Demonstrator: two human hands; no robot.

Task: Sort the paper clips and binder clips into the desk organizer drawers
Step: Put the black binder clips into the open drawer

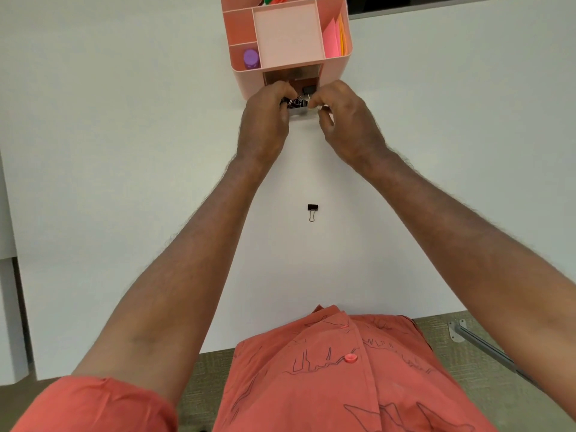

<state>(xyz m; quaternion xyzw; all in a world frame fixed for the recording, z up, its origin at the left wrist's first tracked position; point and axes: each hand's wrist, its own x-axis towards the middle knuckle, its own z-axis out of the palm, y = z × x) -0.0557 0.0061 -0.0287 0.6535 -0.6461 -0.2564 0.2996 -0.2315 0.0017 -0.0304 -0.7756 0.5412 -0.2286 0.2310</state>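
While our left hand [265, 120] and right hand [339, 116] close on binder clips [296, 102] over the organizer's [336, 73] open drawer [297, 111], apparently to drop them in, one stray clip [312, 210] waits on the worktop [124, 151].

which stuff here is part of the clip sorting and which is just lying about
Part of the job:
- pink desk organizer
- its pulled-out drawer
- binder clips bunched in the drawer
- lone binder clip on the table
- left hand, right hand

Just lying about:
- purple-capped item
- pink and orange paper
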